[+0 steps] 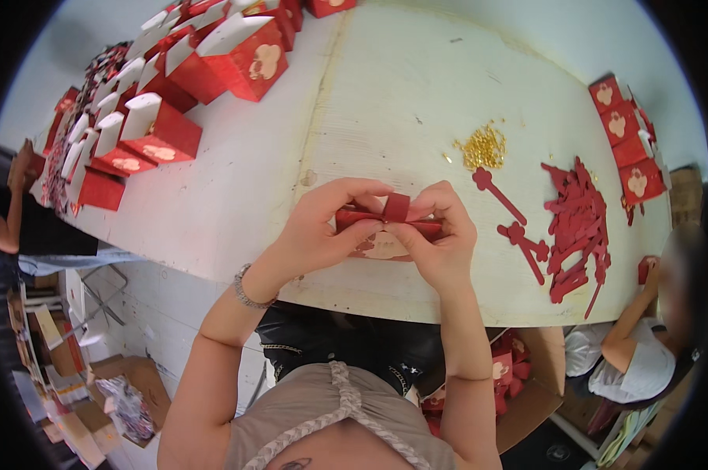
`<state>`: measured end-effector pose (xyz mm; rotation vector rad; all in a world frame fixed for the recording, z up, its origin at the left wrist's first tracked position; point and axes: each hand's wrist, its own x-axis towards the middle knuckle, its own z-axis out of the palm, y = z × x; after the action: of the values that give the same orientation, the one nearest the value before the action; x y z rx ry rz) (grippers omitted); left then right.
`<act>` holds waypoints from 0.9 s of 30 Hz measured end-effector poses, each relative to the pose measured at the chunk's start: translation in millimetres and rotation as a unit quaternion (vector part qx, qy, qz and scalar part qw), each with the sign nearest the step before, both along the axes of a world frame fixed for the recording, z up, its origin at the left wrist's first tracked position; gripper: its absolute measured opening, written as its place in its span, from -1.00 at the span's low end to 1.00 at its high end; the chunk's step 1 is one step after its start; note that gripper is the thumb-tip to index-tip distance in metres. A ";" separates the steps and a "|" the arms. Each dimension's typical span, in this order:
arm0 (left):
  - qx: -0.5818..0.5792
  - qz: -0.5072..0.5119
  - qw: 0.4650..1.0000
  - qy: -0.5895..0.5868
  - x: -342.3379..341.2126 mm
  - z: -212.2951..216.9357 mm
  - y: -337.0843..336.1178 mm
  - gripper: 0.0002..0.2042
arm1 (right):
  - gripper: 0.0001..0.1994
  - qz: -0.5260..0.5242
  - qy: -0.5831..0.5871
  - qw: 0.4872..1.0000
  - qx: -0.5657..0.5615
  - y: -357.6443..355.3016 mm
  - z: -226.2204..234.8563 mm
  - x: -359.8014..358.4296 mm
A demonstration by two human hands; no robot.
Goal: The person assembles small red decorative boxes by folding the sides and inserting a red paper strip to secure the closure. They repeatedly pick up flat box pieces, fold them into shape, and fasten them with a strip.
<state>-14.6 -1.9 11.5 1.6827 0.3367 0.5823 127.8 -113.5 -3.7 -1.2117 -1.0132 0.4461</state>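
Between my two hands, close to the table's near edge, is a small red box (382, 246) with a pale printed motif on its front. A red strap (397, 207) stands up in a loop from its top. My left hand (334, 218) grips the box's left side, thumb along the top edge. On the other side my right hand (442, 231) pinches the strap and the box's top edge. Both thumbs meet near the middle, and what lies under the fingertips is hidden. Loose red straps with flower-shaped ends (499, 196) lie right of my hands.
A pile of gold fasteners (483, 147) and a heap of red straps (575, 227) lie on the white table (385, 94). Open red boxes (244, 59) stand at far left, more boxes (624, 141) at right. A cardboard carton (538, 376) stands below. People work at both sides.
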 end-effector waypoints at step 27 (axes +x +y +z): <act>0.647 0.380 0.589 0.301 -173.2 28.6 178.9 -0.66 | -0.64 0.038 -0.439 0.772 -0.457 -197.4 90.7 48.9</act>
<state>-187.8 177.0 40.1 3.2003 1.4529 0.9725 176.7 -310.9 87.0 -2.3988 -1.7350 0.4481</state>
